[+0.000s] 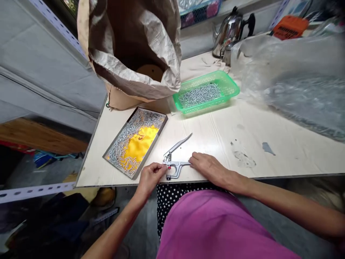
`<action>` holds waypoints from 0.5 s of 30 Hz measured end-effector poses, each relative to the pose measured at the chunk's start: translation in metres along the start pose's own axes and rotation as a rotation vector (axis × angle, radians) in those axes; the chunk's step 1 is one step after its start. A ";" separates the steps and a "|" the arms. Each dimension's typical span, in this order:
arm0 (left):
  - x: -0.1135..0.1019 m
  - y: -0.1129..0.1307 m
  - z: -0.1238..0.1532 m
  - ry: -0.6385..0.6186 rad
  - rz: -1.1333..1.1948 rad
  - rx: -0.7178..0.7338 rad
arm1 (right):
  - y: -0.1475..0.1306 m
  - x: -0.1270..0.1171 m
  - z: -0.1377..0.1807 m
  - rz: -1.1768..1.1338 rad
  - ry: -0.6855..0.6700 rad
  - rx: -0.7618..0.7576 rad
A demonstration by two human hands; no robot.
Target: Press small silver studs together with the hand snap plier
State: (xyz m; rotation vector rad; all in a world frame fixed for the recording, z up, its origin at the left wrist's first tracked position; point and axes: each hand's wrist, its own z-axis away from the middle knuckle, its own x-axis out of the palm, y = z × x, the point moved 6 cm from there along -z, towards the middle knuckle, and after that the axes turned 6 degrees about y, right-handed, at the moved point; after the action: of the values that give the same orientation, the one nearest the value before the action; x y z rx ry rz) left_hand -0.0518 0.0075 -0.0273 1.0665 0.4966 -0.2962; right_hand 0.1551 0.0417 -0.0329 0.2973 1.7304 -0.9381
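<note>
Snap-fastener pliers lie on the table near its front edge, their handles spread apart. My right hand is closed over the end of the lower handle, palm down. At the jaw end, my left hand pinches with thumb and forefinger. A small red part shows beside those fingertips; whatever they hold is too small to make out. Just left of the pliers is a shallow tray with many small silvery metal pieces, some under a bright yellow patch.
A green plastic basket holds more small metal pieces. Behind the tray stands a large open paper sack. See-through plastic bags cover the right side. A metal kettle and an orange item are at the back.
</note>
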 end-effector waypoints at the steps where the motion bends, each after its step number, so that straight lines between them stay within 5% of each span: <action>1: 0.003 -0.006 0.002 0.011 0.011 -0.009 | -0.001 0.000 0.001 0.024 0.006 -0.008; 15: 0.011 -0.022 -0.001 -0.017 -0.060 -0.043 | -0.006 -0.006 0.006 0.058 0.092 -0.026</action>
State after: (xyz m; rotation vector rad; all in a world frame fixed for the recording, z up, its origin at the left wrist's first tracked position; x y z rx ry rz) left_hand -0.0532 -0.0017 -0.0503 1.0079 0.5179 -0.3455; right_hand 0.1576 0.0345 -0.0257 0.3770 1.8066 -0.8711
